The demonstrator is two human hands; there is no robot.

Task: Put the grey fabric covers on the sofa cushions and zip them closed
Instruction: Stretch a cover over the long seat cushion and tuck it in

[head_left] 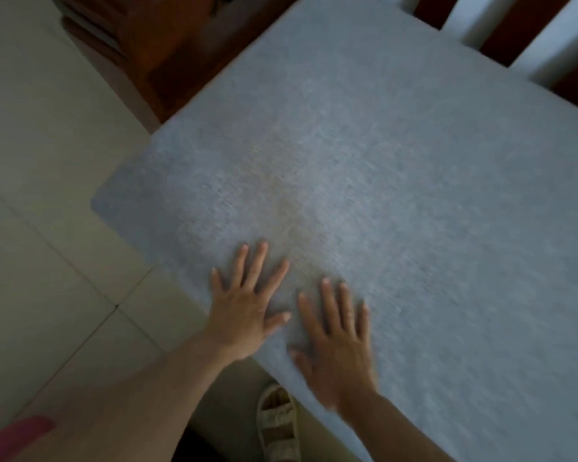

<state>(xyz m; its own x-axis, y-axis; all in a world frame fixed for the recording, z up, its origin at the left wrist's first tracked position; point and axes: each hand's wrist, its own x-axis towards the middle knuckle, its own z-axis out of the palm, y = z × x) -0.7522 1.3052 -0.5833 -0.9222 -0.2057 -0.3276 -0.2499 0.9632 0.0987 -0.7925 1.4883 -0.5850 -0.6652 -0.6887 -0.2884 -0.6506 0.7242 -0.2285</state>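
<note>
A large sofa cushion (364, 181) in its grey fabric cover (414, 245) fills most of the view, lying flat on a dark red-brown wooden sofa frame (154, 45) whose slats show beyond the cushion's far edge, with pale gaps between them. The cover is drawn smooth over the top face, and a faint yellowish stain sits on the cloth just beyond the hands; no zip is visible on the sides that show. Both hands lie palm-down on the cover close to the cushion's near edge, side by side and just apart. The left hand (244, 305) is spread flat with its fingers (257, 261) straight and fanned wide, thumb stretched toward the other hand, its wrist crossing the near edge. The right hand (337, 338) also lies flat, fingers (331, 305) straight and a little closer together, thumb resting at the near edge; its outline is somewhat blurred. Neither hand grips or pinches anything. The cushion's near left corner juts out over a pale tiled floor (40, 195). Below the near edge, between the two forearms, a foot in a light strapped sandal (277, 421) stands on the floor. A pink sleeve (14, 435) shows at the lower left corner of the view.
</note>
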